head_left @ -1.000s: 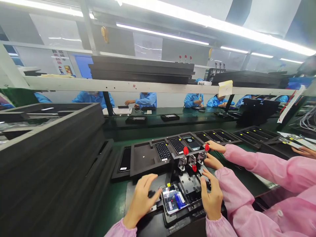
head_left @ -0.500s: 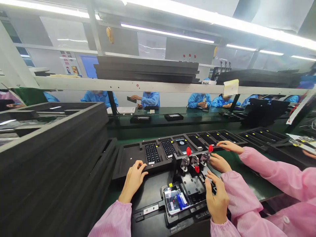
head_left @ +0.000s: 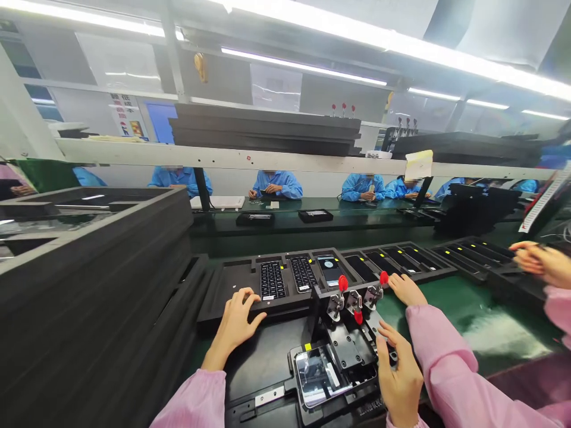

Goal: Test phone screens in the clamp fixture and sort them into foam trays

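My left hand (head_left: 236, 318) is at the near wall of a long black foam tray (head_left: 223, 309), fingers over its rim and thumb in front. Phones lie in the tray's slots, two of them showing a key-like grid (head_left: 272, 280). My right hand (head_left: 400, 371) is open, thumb and fingers apart, at the right side of a black clamping fixture (head_left: 348, 345); whether its fingertips touch the fixture I cannot tell. Toggle clamps with red knobs (head_left: 342, 283) top the fixture. In its cradle lies a glossy phone (head_left: 316, 374) with a yellow tab (head_left: 307, 346).
A co-worker's hand (head_left: 407, 290) is at the tray's near edge behind the fixture; another hand (head_left: 539, 261) is at far right. Tall black foam trays (head_left: 111, 309) stack at left. A second phone tray (head_left: 473, 252) lies right. A shelf (head_left: 267, 157) crosses above; people in blue sit opposite.
The phone tray has shifted slightly left, and my left hand with it. One co-worker's hand has left the tray and moved far right. My right hand has moved slightly right.
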Demonstrator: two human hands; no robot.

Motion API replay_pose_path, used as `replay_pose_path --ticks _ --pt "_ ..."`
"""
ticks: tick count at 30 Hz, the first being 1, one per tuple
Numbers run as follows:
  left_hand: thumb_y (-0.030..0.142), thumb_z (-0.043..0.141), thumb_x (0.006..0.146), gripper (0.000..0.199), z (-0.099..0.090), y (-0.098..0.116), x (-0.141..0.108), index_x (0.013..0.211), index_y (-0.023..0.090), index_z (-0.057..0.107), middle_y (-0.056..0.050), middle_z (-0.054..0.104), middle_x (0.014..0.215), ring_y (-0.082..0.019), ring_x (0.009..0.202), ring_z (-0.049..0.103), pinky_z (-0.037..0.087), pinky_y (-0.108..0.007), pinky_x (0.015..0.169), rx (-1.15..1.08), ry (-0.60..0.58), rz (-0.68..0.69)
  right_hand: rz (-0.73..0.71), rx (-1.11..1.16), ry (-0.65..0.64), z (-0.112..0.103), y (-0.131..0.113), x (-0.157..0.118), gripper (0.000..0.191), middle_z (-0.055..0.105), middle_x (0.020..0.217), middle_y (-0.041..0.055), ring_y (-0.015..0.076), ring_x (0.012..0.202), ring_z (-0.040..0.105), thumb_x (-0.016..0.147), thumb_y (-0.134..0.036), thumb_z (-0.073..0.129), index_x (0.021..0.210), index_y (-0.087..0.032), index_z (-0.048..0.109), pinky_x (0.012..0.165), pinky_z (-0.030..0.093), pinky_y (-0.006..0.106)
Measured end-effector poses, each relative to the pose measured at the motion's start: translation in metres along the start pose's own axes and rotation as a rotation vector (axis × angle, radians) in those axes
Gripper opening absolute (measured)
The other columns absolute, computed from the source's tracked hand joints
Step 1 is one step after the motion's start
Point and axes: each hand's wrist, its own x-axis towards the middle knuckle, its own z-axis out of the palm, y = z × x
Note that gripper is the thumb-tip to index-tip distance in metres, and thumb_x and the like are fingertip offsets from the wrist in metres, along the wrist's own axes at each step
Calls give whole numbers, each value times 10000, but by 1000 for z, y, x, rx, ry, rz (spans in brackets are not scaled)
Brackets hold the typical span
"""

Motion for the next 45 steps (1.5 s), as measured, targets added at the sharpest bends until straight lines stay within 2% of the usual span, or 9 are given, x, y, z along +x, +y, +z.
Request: replay_pose_path --ticks 4,8,14,23,31,37,39,42,45 --pt "468 622 733 495 6 22 13 1178 294 497 -83 394 1343 -319 1243 358 253 -609 1012 22 -48 49 6 33 -48 -1 2 -21 251 625 1050 115 228 929 588 858 -365 499 935 -152 606 832 458 392" --pt "541 620 712 527 12 30 24 1173 312 508 -77 336 1416 -340 1296 282 156 -686 1004 32 -108 71 34 16 -59 -1 4 -18 217 625 1056 88 238 932 595 844 -365 503 932 -195 604 837 460 407" --pt "627 585 692 660 18 26 29 1246 293 453 -103 318 1436 -340 1326 229 135 -680 1013 40 -152 33 39 15 -47 -1 2 -17 155 633 1062 73 256 941 602 814 -350 532 940 -283 595 820 483 443" --pt "708 566 637 830 25 25 30 1310 254 391 -146 276 1458 -372 1346 174 134 -715 984 26 -176 -46 41 20 -64 -3 6 -18 186 628 1060 69 237 935 597 829 -356 517 942 -237 604 841 472 419" --pt "602 662 625 636 10 34 30 1116 233 500 -136 319 1423 -362 1323 244 224 -681 987 -48 -138 -79 30 31 -94 -2 4 -16 253 619 1053 115 225 959 574 847 -366 505 939 -152 604 837 458 390" --pt "466 562 792 455 -20 79 -16 1192 293 436 -64 389 1381 -244 1282 365 309 -473 1065 -313 -107 -107 52 1 -299 3 -3 0 283 631 927 77 197 848 586 839 -417 512 974 -175 570 756 475 351" --pt "527 614 730 649 -26 94 -40 1289 326 352 -71 415 1376 -270 1278 374 307 -510 1062 -397 -265 -89 26 -4 -345 7 -6 8 258 621 836 56 179 771 585 835 -426 513 896 -179 555 706 474 324" --pt "636 717 523 1057 -24 108 -66 1389 357 179 -88 326 1450 -350 1316 295 102 -659 1065 -423 -481 16 31 4 -404 14 -9 19 240 581 706 10 137 631 563 830 -429 513 788 -194 486 613 458 269" --pt "624 741 474 1173 -17 113 -73 1410 352 89 -90 300 1464 -354 1325 276 -6 -677 1051 -419 -515 52 67 50 -463 20 -10 24 240 547 648 -19 111 536 531 833 -429 487 764 -209 418 535 436 232"
